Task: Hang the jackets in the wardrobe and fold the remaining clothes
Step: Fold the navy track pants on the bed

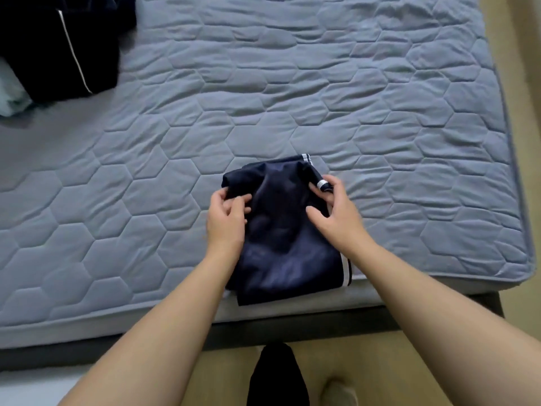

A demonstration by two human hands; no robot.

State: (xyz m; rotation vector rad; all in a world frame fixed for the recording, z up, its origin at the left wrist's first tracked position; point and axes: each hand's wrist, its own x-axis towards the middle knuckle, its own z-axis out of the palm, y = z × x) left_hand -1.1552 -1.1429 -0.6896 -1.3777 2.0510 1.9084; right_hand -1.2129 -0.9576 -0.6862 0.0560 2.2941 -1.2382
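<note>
Mattress (322,98): grey quilted cover, fills most of the view. Its near edge and right edge are both visible, with floor (521,54) beyond the right edge.

Garment (281,244): navy with white stripes, folded into a compact block. It lies at the near edge of the mattress, right of centre, and its lower end reaches over that edge.

Left hand (227,218): at the garment's left edge, fingers curled and pinching the fabric there.

Right hand (333,212): at the garment's far right corner, fingers curled round the striped fold, thumb spread and resting on the cloth.

Jacket (58,48): dark with a pale line down it, heaped at the far left corner, well apart from the garment. A pale cloth (8,98) lies just beside it at the left border.

Open quilt lies on the left, far and right sides of the garment.
</note>
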